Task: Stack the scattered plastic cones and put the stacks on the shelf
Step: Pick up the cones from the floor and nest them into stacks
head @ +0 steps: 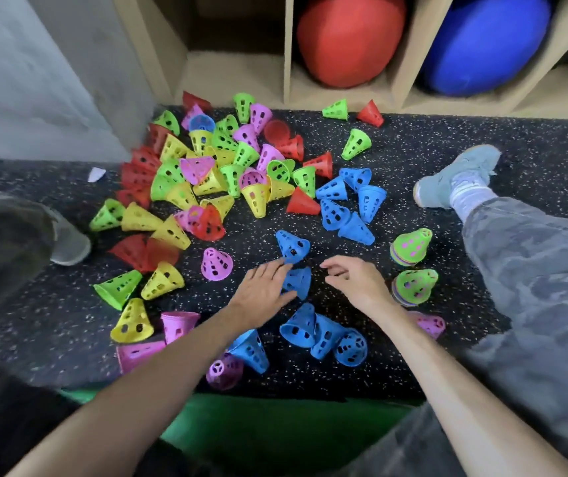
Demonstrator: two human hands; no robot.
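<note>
Where the two hands meet over the speckled floor mat (413, 139), a blue cone (297, 282) lies on its side under the left hand (264, 293); fingers nearly straight, resting along the cone's side, thumb down by its rim. Whether the thumb actually grips it, I cannot tell. Second blue cone (292, 246) just beyond, touching or nearly touching the left fingertips. Right hand (355, 280) just beside, fingers loosely curled, holding nothing. Cluster of blue cones (324, 333) lies nearer the body, between the forearms; another blue cluster (348, 204) farther out. Two short stacks topped with green cones (411, 246) (415, 285) stand upright to the right, near the trouser leg (534, 270). Large mixed heap of red, yellow, green and pink cones (207, 166) fills the left and far side. Wooden shelf (287, 46) at the far edge, holding a red cushion (348, 36) and a blue cushion (489, 43) in separate compartments. Grey shoe (454, 173) rests on the mat, right.
</note>
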